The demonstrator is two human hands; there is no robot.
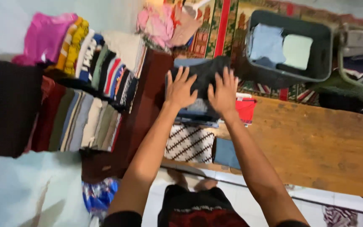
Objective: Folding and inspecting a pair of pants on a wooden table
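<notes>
Head view: both hands flat, hiding the dark folded garment (blurred).

Both arms are stretched forward from the lower edge of the view, bare to above the elbows and converging toward the hands. The left hand is laid palm down with fingers spread and pointing away. The right hand is held just beside it, likewise flat, fingers splayed.
</notes>
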